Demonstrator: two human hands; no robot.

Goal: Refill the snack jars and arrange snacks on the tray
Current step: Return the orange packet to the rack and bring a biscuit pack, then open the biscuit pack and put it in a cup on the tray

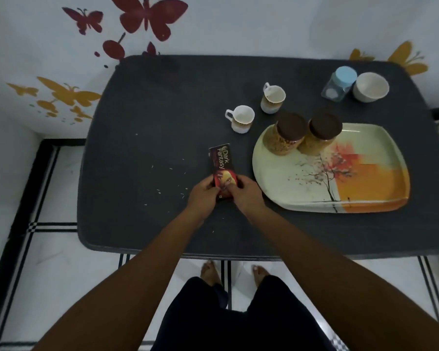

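both hands (224, 192) around biscuit box (221, 163)

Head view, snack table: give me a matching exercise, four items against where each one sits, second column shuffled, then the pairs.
Items:
1. biscuit box
2. brown-lidded jars
3. blue-lidded jar
4. white bowl

Places:
A. far right corner, at the table's edge
B. on the tray, far left end
C. gripped at its near end by left hand and right hand
D. just left of the bowl

Pairs: 1-C, 2-B, 3-D, 4-A

Bare forearms without sleeves, bare feet, dark navy trousers or shorts (238, 317) over both legs.
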